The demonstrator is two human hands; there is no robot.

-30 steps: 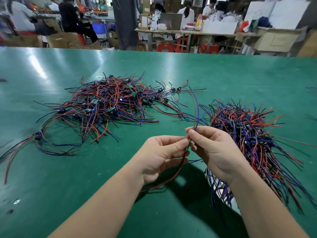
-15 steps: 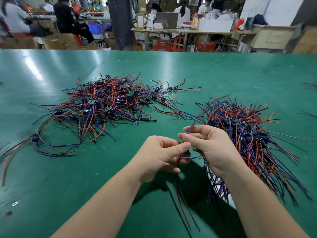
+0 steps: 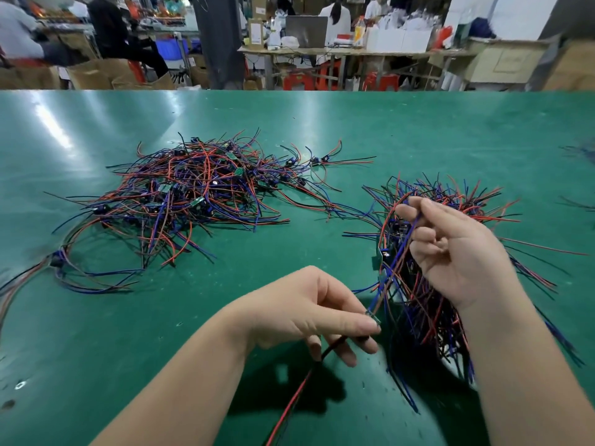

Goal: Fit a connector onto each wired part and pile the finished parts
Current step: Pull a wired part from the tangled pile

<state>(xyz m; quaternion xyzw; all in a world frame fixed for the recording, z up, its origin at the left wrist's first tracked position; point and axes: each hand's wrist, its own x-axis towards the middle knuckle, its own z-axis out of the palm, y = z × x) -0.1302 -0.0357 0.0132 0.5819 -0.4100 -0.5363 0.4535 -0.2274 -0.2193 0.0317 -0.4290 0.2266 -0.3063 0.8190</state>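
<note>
Green matting covers the table (image 3: 322,123), glossy, with light streaks at far left. I read two heaps of red, blue and black wired parts on it: a wide, loose left pile (image 3: 193,194) with small green circuit boards showing among the leads, and a denser right pile (image 3: 434,284) that runs from mid-table down toward the near edge, partly under the right forearm.

Left hand (image 3: 309,313): grip closed, thumb and forefinger pinched on a small clear connector (image 3: 373,317) at the end of the wired part in hand (image 3: 391,265). The connector sits right at the fingertips, barely protruding; I cannot tell whether it is fully seated. A red-and-black lead pair (image 3: 302,381) passes under the left fingers and trails down toward the near edge of the table.

Right hand (image 3: 450,249): raised above the right pile, well apart from the left hand. Grip closed, with thumb and forefinger nipping the blue wire near its upper end; the other fingers are curled loosely into the palm. The blue and red leads run taut on a diagonal from that pinch down to the left-hand pinch, so the part spans between the two grips. A small green board (image 3: 381,257) hangs just beside this span; whether it belongs to the held part or the pile, I cannot tell.
</note>
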